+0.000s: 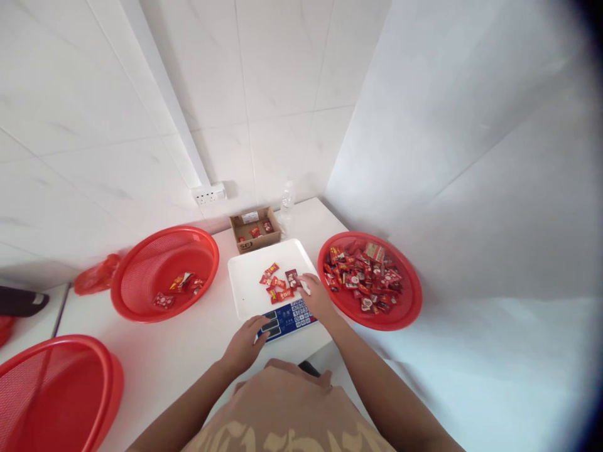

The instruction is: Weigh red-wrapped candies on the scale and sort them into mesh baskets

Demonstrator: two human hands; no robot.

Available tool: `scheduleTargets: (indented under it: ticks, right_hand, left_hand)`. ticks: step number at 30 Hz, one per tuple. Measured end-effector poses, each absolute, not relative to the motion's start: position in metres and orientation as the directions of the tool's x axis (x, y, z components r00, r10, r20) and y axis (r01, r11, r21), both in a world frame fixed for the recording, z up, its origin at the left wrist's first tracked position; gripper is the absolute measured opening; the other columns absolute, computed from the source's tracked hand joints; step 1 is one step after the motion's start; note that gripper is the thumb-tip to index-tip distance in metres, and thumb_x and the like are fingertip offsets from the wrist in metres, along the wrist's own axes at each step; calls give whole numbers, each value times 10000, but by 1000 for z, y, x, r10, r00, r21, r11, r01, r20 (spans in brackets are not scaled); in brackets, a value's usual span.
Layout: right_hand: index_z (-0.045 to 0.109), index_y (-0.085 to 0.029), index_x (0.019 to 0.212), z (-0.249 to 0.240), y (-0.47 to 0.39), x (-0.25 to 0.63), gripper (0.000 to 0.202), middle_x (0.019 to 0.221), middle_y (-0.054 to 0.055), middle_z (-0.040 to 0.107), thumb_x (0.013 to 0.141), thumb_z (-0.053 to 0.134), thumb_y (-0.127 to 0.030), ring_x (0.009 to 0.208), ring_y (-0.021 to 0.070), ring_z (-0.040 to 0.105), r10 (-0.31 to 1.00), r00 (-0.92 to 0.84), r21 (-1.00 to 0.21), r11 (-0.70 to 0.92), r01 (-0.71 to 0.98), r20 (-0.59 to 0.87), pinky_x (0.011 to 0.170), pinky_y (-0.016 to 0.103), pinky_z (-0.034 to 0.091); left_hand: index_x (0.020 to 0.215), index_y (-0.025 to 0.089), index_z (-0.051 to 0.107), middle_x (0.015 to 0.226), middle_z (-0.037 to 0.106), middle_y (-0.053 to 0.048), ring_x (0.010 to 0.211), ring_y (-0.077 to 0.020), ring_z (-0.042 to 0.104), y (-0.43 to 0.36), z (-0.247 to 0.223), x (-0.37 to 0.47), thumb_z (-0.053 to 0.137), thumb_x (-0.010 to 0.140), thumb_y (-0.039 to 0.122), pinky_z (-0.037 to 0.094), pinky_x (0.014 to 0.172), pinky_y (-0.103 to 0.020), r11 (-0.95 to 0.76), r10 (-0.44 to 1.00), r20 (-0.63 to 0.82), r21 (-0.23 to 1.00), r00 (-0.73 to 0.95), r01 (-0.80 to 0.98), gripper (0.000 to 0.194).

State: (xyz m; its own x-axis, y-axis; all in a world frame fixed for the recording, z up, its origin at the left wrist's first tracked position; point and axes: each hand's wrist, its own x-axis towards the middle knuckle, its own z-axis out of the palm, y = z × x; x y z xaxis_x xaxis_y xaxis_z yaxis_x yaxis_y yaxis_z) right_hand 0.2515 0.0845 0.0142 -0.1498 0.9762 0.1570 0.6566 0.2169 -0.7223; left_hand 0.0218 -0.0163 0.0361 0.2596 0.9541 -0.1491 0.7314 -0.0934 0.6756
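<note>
While the lower edge cuts off the person's light brown shirt (287,408), the left edge crops the nearer red basket (80,398), and a black object (309,368) just beyond the shirt is mostly hidden. Reaching in from the lower left, the left hand (244,345) lies palm down at the left end of the blue control panel (287,319), its thumb parted from the loosely spread fingers. The right hand (316,300) comes over the keypad's right side, covering some keys, its fingers bent toward the tray (249,285). Its fingertips are at a dark maroon packet (293,279); whether they pinch it or only touch it, I cannot tell, and a small white patch between thumb and fingers is unclear. Left of that packet, shiny red and yellow packets (277,290) lie loosely grouped on the white tray. To the right, a red basket (409,301) bears a heap of wrapped packets; on the left, another (134,301) has a few. Behind the tray stand an open cardboard box (259,242) and a clear bottle (287,198).
</note>
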Motion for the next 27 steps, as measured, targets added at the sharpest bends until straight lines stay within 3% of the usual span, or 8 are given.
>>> scheduleTargets:
  ticks: [4,8,11,15,19,27]
  right_hand:
    - [587,-155,1161,4,74,294,368,1202,136,569,833,437,-229,1151,239,499,992,-17,-573,84,816,121,1002,396,391]
    - [481,-128,1292,-3,52,332,472,1277,151,538,855,465,-306,1204,257,468,994,49,-359,-79,930,-93,994,377,374]
    - [430,-133,1339,-2,39,342,505,1259,153,560,879,447,-342,1165,262,509,961,95,-225,-155,962,-260,955,366,384]
    - [455,-154,1316,5,36,336,458,1182,142,615,913,391,-359,1095,258,562,928,133,-101,-179,979,-349,918,358,383]
    - [502,-160,1248,10,39,330,403,1083,130,657,920,374,-357,1018,246,602,910,170,-48,-203,978,-379,850,339,403]
    - [524,-168,1172,8,38,331,340,993,107,679,915,373,-330,915,233,634,919,171,-36,-196,980,-355,749,310,419]
  left_hand:
    - [1137,232,594,1197,620,-62,1113,-191,579,-19,26,6,426,874,298,467,977,-374,-110,976,-73,646,205,755,319]
    - [1199,196,551,1278,553,-121,1216,-240,496,-13,16,-39,422,876,334,413,1024,-432,-70,996,85,555,27,829,375]
    - [1221,144,525,1306,504,-171,1278,-292,417,-4,14,-88,418,866,367,364,1048,-471,54,978,156,462,-141,885,433]
    - [1275,98,472,1335,460,-211,1329,-331,330,3,18,-140,414,855,363,301,1073,-501,273,934,131,342,-334,899,500]
    - [1299,53,454,1379,411,-253,1346,-362,288,2,23,-154,415,860,390,271,1079,-517,424,887,68,275,-457,863,555]
    - [1292,104,488,1403,426,-216,1336,-354,321,7,31,-141,363,890,429,218,1058,-621,505,859,-64,258,-507,823,532]
